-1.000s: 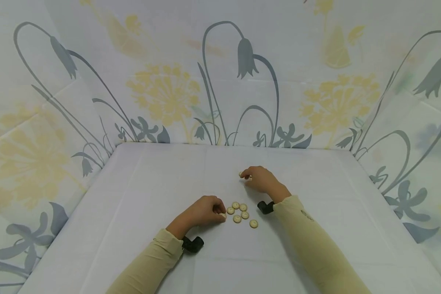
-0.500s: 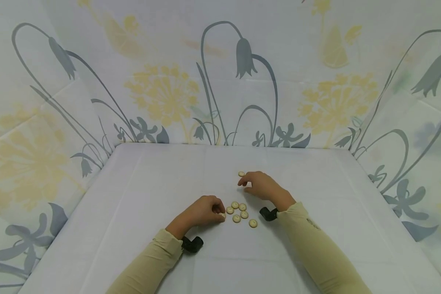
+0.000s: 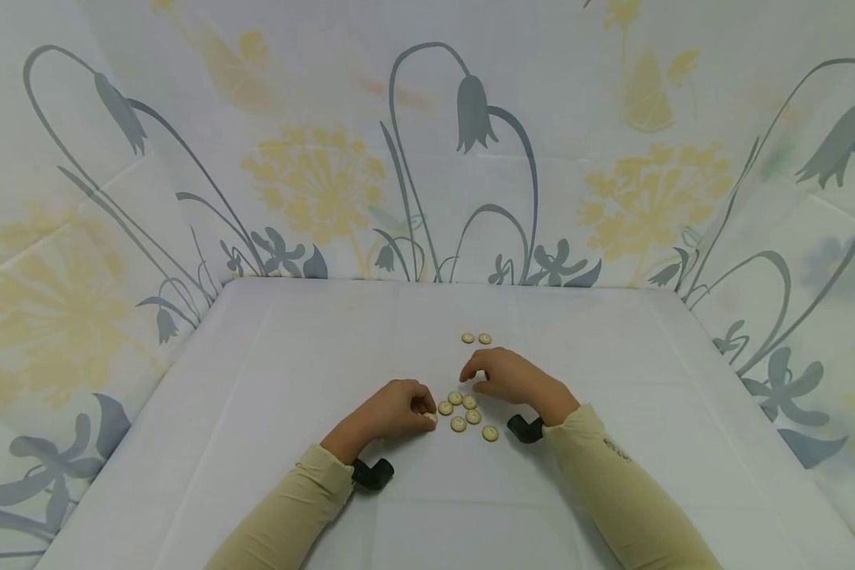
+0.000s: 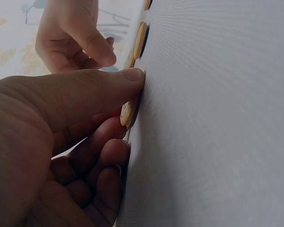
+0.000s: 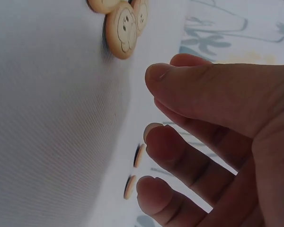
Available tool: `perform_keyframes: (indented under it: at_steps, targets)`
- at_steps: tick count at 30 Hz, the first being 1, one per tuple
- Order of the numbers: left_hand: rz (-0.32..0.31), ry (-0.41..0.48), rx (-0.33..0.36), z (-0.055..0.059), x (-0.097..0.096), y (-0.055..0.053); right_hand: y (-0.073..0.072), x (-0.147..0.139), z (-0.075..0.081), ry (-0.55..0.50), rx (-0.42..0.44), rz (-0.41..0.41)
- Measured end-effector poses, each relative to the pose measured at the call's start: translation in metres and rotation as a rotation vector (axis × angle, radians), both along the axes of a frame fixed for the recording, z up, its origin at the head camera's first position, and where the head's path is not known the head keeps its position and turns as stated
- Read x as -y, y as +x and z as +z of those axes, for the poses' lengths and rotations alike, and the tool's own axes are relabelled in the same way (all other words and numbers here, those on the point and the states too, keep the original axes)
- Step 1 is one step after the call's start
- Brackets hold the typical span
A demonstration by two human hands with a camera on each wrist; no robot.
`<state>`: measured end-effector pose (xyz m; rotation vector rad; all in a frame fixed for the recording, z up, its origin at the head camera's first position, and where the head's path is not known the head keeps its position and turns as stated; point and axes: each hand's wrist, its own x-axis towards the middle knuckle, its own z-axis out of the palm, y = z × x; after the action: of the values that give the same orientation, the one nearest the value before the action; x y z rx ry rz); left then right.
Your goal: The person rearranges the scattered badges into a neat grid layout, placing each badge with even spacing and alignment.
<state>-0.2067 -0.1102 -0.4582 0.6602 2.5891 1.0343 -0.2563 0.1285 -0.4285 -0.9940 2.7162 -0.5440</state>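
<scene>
In the head view, my left hand (image 3: 399,408) pinches a round wooden disc (image 3: 431,417) at the left of a loose cluster. The left wrist view shows the thumb and fingers on this disc (image 4: 127,111), low against the white cloth. My right hand (image 3: 509,374) holds nothing and hovers just behind the cluster, its fingers loosely bent and the thumb apart from them. Closest to it lie the pale discs (image 3: 469,401) of the cluster; one disc (image 5: 122,30) bears a drawn animal face. Farther back, two discs, left (image 3: 468,338) and right (image 3: 484,339), lie side by side.
A white cloth (image 3: 313,340) covers the table. One disc (image 3: 490,433) lies a little apart at the cluster's front right. Flower-printed fabric (image 3: 427,158) rises along the back and both sides. Each wrist wears a black camera (image 3: 374,474).
My right hand has let go of the right-hand disc at the back and drawn back toward the cluster, so both back discs now show. My left hand has stayed in place.
</scene>
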Motion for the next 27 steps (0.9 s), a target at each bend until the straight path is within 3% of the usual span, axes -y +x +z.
perform_keyframes:
  at_steps: [10, 27]
  targets:
    - [-0.005, -0.012, -0.01, 0.0, 0.0, 0.0, 0.007, -0.001, -0.002, 0.005, -0.038, 0.121]
    - [-0.005, -0.014, -0.017, -0.002, 0.0, -0.001, 0.014, 0.0, -0.004, 0.035, -0.001, 0.123]
